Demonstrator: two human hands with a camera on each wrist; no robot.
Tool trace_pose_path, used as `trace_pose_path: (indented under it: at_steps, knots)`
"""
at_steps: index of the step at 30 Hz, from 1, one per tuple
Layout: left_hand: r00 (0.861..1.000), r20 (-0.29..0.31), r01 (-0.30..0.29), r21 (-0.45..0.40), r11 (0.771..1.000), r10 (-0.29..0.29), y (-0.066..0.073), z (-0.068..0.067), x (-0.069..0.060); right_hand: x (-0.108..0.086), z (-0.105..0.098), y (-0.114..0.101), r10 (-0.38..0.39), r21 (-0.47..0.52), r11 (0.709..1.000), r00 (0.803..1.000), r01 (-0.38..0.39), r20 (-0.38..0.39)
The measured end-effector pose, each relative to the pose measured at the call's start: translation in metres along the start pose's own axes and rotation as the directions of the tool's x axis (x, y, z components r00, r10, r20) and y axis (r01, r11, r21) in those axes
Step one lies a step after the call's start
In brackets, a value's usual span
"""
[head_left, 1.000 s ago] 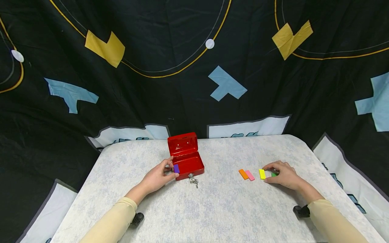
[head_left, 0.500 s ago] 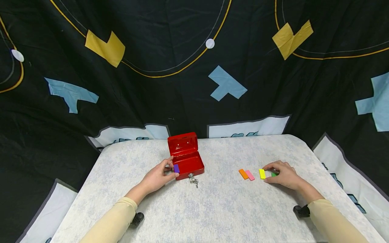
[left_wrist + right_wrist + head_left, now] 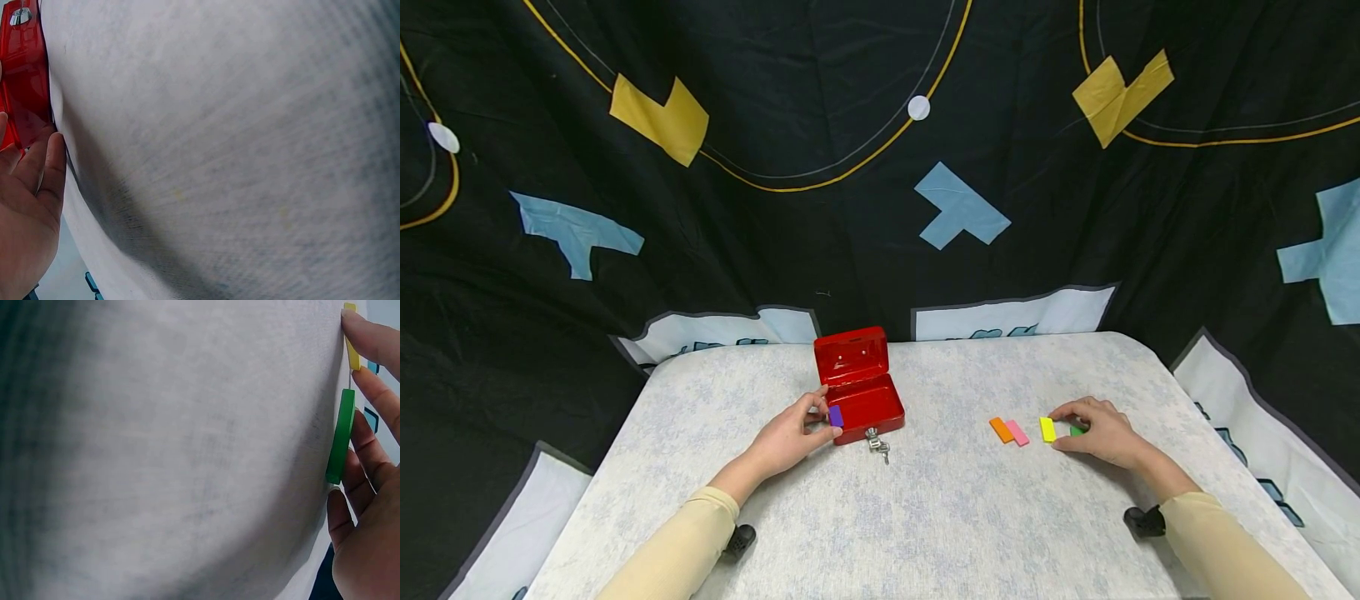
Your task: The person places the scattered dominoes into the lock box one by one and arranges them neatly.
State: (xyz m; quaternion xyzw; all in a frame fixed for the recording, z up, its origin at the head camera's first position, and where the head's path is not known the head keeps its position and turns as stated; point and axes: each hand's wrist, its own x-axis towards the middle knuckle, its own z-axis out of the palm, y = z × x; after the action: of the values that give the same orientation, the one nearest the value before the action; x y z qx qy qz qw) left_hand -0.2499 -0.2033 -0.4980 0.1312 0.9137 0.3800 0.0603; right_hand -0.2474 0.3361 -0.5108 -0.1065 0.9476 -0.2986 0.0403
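My left hand (image 3: 787,435) is at the left side of the open red metal box (image 3: 880,402), its thumb and a finger pinching a purple block (image 3: 836,416) over the box's left edge. In the left wrist view, my left hand (image 3: 31,212) has its fingers against the red box (image 3: 26,75); the purple block is out of sight. My right hand (image 3: 1101,432) pinches the yellow block (image 3: 1047,430) by its two ends on the table. The right wrist view has my right hand (image 3: 375,512) around the yellow block (image 3: 352,344), with a green block (image 3: 342,437) beside its other fingers.
An orange block (image 3: 1001,430) and a pink block (image 3: 1017,432) lie side by side left of the yellow one. Keys (image 3: 877,447) hang at the box's front lock. A black patterned cloth (image 3: 850,250) hangs behind the table (image 3: 940,517).
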Motion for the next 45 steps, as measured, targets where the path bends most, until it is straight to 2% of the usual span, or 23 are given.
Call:
trace_pose_path:
  at_steps: [20, 45]
  knots:
    - [1.000, -0.003, -0.010, 0.004, 1.000, 0.010, -0.0012, 0.0004, 0.0003, -0.0005, -0.0007, -0.0008, -0.016, -0.003, 1.000, 1.000, 0.016, -0.007]
    - [1.000, 0.002, -0.001, 0.017, 1.000, 0.001, -0.0006, 0.0001, -0.0002, 0.0033, -0.0019, -0.0051, 0.017, -0.005, 1.000, 1.000, -0.017, -0.008]
